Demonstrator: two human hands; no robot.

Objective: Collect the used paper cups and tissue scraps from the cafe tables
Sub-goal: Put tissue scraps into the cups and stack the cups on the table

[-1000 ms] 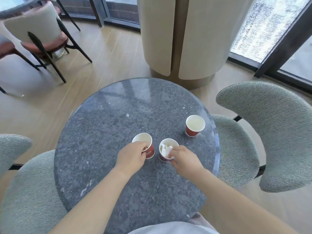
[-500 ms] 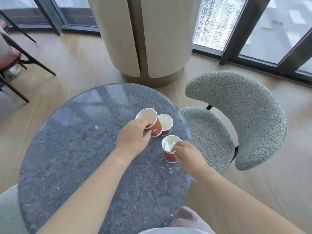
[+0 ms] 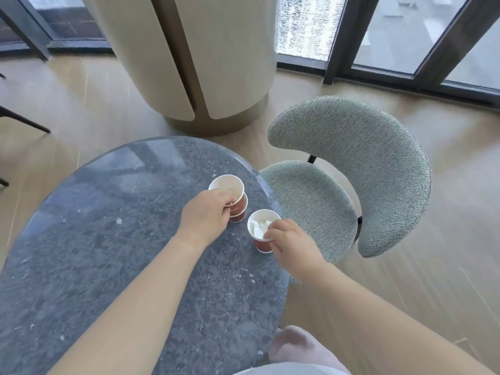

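Since the earlier frame, the left-hand cup has been nested into the far one: red paper cup stack (image 3: 234, 197) now sits on the round grey stone table (image 3: 113, 255), white inside, empty as far as seen. Stack is gripped at its side by left hand (image 3: 207, 219). Red paper cup (image 3: 261, 230), holding white tissue scraps (image 3: 258, 226), is pinched at the rim by right hand (image 3: 290, 243), just beside the stack, apart from it. Both are close to the table's right edge; grey upholstered chair (image 3: 351, 182) is tucked right beside that edge. Open tabletop is left toward the left and near sides.
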